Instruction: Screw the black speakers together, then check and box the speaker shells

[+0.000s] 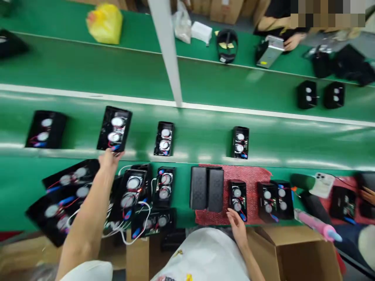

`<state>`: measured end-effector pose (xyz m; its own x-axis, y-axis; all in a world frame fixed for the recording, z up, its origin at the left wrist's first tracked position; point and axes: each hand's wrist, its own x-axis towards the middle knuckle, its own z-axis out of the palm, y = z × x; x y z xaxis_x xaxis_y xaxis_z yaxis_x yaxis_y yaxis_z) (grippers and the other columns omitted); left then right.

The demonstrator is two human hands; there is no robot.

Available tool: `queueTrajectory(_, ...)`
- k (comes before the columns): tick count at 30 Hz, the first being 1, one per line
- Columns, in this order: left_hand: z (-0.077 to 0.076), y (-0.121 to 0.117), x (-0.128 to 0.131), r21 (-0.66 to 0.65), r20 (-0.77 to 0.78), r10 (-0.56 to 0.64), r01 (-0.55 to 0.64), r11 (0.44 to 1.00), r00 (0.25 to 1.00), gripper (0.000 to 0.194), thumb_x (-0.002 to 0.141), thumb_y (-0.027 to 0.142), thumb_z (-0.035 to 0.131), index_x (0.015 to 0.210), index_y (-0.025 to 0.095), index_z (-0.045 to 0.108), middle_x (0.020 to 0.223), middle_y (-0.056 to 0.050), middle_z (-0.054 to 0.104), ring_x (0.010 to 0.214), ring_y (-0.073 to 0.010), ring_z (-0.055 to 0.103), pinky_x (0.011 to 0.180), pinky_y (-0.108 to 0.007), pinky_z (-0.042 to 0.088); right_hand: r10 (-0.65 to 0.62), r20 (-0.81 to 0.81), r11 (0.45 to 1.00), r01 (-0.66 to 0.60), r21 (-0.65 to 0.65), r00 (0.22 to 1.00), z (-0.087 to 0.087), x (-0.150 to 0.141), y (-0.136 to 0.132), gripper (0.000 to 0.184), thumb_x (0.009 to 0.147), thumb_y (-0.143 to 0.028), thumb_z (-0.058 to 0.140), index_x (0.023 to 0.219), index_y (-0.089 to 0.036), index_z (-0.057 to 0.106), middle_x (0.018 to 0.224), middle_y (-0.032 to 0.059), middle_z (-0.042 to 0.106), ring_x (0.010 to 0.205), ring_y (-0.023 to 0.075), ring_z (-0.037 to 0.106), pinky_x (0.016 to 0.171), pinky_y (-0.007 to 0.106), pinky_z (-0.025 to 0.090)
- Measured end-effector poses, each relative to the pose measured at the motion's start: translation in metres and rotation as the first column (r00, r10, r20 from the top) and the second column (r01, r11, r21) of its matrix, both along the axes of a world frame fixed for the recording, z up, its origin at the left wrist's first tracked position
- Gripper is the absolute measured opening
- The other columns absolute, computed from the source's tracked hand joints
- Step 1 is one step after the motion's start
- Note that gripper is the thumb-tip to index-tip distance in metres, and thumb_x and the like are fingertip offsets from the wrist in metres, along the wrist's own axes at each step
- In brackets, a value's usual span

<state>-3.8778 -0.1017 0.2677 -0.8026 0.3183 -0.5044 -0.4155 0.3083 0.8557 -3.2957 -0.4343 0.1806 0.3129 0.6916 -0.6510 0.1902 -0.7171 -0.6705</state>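
Note:
My left hand [109, 158] is stretched forward, closed on the lower end of an open black speaker box [115, 128] at the near edge of the green belt. Two round silver parts and red and blue wires show inside that box. My right hand [238, 226] rests at the lower left corner of another open speaker box [238, 200], fingers extended and not wrapped round it. That box lies on red bubble wrap [254, 175]. Left of it, two black speaker boxes [206, 189] lie with their plain faces up.
More open speaker boxes [164, 138] stand on the green belt [202, 134]. Several others with white cables [146, 218] crowd the bench at left. A grey post [166, 50] rises beyond. At right are a phone [322, 184], a pink-handled tool [315, 224] and a cardboard box [301, 238].

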Motion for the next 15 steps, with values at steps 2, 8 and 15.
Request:
queueTrajectory(2,0.010,-0.030,0.000,-0.011,0.045,-0.005,0.005,1.000,0.999,0.026,0.101,0.029,0.072,0.120,0.012,0.067,0.117,-0.008,0.071,0.099,-0.0199,0.072,0.085,-0.040,0.064,0.031,-0.030,1.000,-0.031,-0.001,0.999,-0.004,0.000,0.004,0.075,0.081,-0.080,0.069,0.123,-0.018,0.075,0.120,0.0152,0.077,0.111,0.0311,0.073,0.104,0.044,0.058)
queueTrajectory(8,0.041,-0.153,0.096,0.090,0.195,-0.075,0.059,0.994,0.978,0.019,0.089,0.015,0.075,0.079,0.015,0.060,0.085,-0.001,0.071,0.089,-0.0186,0.074,0.092,-0.045,0.066,0.069,-0.084,0.997,-0.066,0.035,0.994,-0.007,-0.002,0.005,0.074,0.080,-0.077,0.069,0.122,-0.016,0.073,0.118,0.0159,0.077,0.110,0.0306,0.074,0.104,0.044,0.058)
queueTrajectory(15,0.033,-0.290,0.227,0.046,0.383,-0.001,-0.018,0.999,0.924,0.029,0.077,0.007,0.077,0.078,0.021,0.051,0.068,0.005,0.066,0.075,-0.0188,0.075,0.100,-0.059,0.064,0.106,-0.103,0.992,-0.098,0.083,0.989,-0.002,0.008,0.005,0.074,0.079,-0.076,0.068,0.123,-0.017,0.072,0.115,0.0152,0.077,0.112,0.0312,0.074,0.107,0.045,0.057)
